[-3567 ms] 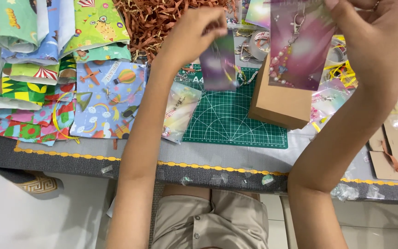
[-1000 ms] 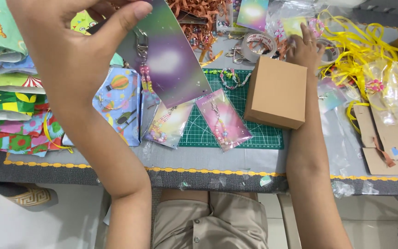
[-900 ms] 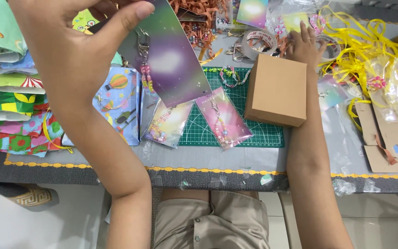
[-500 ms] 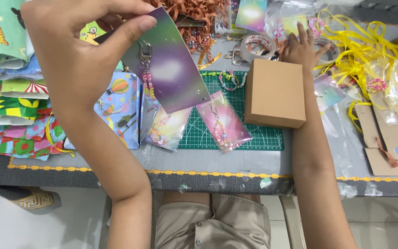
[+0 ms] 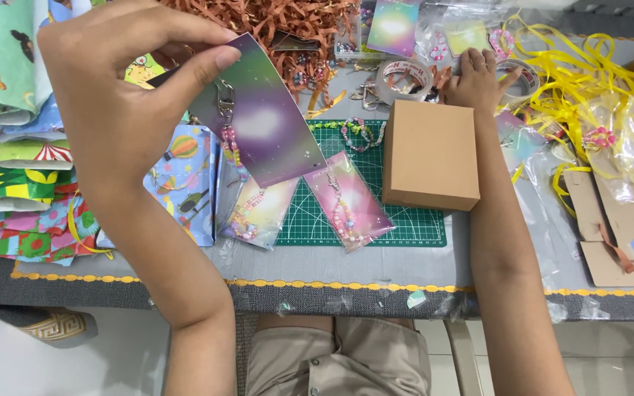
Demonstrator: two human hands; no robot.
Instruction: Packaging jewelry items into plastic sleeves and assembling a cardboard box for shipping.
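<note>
My left hand (image 5: 122,103) is raised over the table and pinches a glossy purple-green card (image 5: 269,121) with a beaded keychain (image 5: 230,143) hanging from its metal clasp. My right hand (image 5: 476,77) reaches to the far side of the table, fingers resting by a roll of clear tape (image 5: 405,77) and a second tape roll (image 5: 520,77); whether it grips anything is hidden. A closed brown cardboard box (image 5: 431,155) sits on the green cutting mat (image 5: 361,220). Two bagged keychain cards (image 5: 348,202) lie on the mat's front.
Patterned wrapping papers (image 5: 31,183) are piled on the left. Brown paper shred (image 5: 273,18) heaps at the back. Yellow ribbon (image 5: 588,66) and clear bags (image 5: 625,147) crowd the right, with flat cardboard pieces (image 5: 618,242). The table's front edge (image 5: 332,284) has yellow trim.
My left hand has drifted slightly down and right with the card. My right hand stays stretched to the back by the tape rolls. Earlier, both hands held cards above the box.
</note>
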